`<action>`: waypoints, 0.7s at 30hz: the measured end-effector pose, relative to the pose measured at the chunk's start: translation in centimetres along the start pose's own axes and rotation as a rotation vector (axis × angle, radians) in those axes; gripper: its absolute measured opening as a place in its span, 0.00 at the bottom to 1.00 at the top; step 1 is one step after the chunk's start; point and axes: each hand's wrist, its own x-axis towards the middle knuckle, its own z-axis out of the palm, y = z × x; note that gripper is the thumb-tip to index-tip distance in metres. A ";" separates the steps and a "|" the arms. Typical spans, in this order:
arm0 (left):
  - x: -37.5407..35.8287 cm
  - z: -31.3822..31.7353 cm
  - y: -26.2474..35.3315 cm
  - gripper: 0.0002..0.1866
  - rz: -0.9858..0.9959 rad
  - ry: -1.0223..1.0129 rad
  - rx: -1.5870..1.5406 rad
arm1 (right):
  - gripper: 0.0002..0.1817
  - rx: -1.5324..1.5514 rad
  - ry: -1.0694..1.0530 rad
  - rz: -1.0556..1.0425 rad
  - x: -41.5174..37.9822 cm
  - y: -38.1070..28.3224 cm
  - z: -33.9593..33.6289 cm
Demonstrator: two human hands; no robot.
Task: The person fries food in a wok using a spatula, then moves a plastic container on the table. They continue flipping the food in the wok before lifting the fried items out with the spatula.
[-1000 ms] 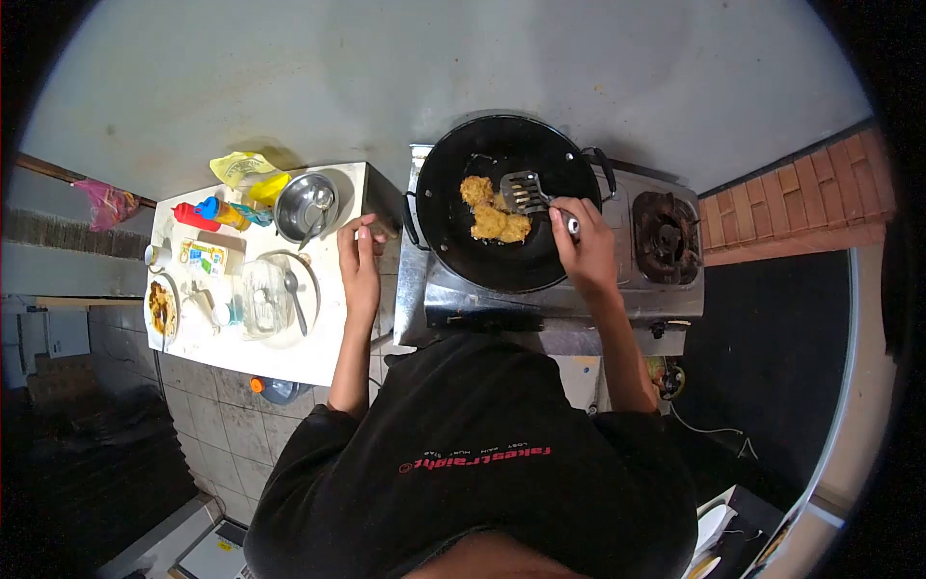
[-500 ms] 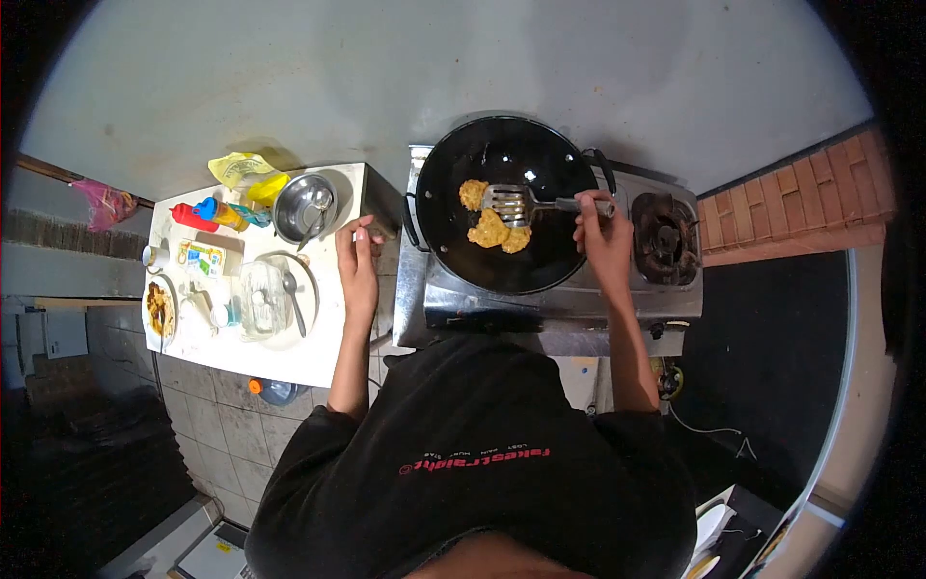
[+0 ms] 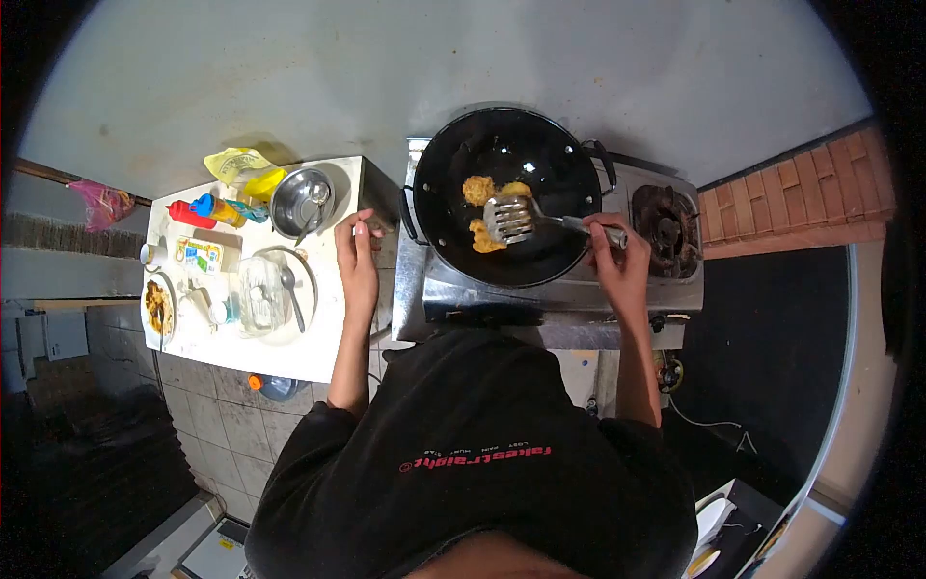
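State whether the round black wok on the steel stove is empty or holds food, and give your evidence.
It holds food: golden fried pieces lie inside the round black wok, under the slotted metal spatula gripped by the right hand.

The left hand is being held left of the frame's centre, palm down and flat, with the fingers lying together and pointing toward the top of the picture. Its forearm is being kept nearly straight, running down from the wrist to a dark sleeve at the lower middle. The right hand is being held right of centre, curled into a closed grip with the knuckles turned up and the thumb side toward the upper left. Its wrist is being bent slightly, and the bare forearm is being carried straight down to the dark sleeve.
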 end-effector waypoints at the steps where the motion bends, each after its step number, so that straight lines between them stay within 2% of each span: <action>1: -0.1 0.0 0.0 0.17 -0.002 0.000 0.001 | 0.07 -0.021 0.027 0.009 -0.1 0.2 -0.2; 3: -0.2 0.0 0.0 0.17 -0.010 -0.004 0.000 | 0.07 -0.042 0.055 0.018 -0.1 0.2 -0.3; 5: -0.2 0.0 -0.1 0.17 -0.014 -0.005 -0.007 | 0.06 -0.181 0.103 -0.105 0.0 -0.3 -0.1; 9: -0.2 0.0 -0.2 0.17 -0.016 -0.007 -0.012 | 0.06 -0.205 0.075 -0.075 -0.4 -0.4 0.9; 14: -0.4 0.2 0.4 0.17 -0.018 0.005 0.007 | 0.06 -0.316 0.082 -0.221 -0.8 -0.4 2.6; 17: -0.5 -0.1 0.2 0.17 -0.016 0.005 0.010 | 0.06 -0.300 0.129 -0.321 -0.8 0.1 3.4; 21: -0.7 0.3 0.6 0.17 0.008 -0.014 0.007 | 0.06 -0.285 0.143 -0.311 -0.6 1.1 4.5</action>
